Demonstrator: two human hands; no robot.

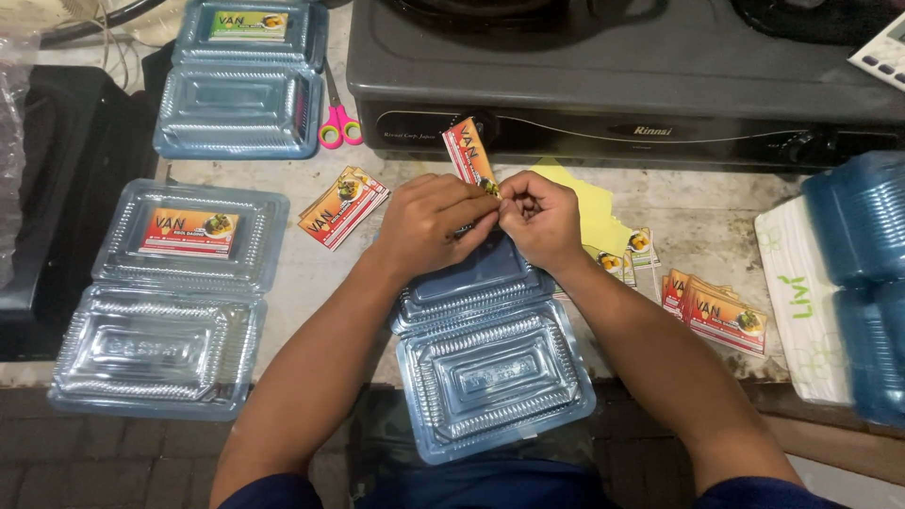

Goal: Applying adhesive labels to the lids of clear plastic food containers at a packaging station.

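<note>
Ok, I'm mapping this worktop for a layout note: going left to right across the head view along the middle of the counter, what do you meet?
Open clear clamshell box with a label → stack of labels → left hand → right hand → yellow backing sheet → second stack of labels → stacked blue boxes.

Red-orange label [470, 155] in fingers, clear clamshell pkgs [487, 363] below

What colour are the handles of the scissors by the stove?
Pink with green inner rims, on the scissors, seen in the head view.
</note>
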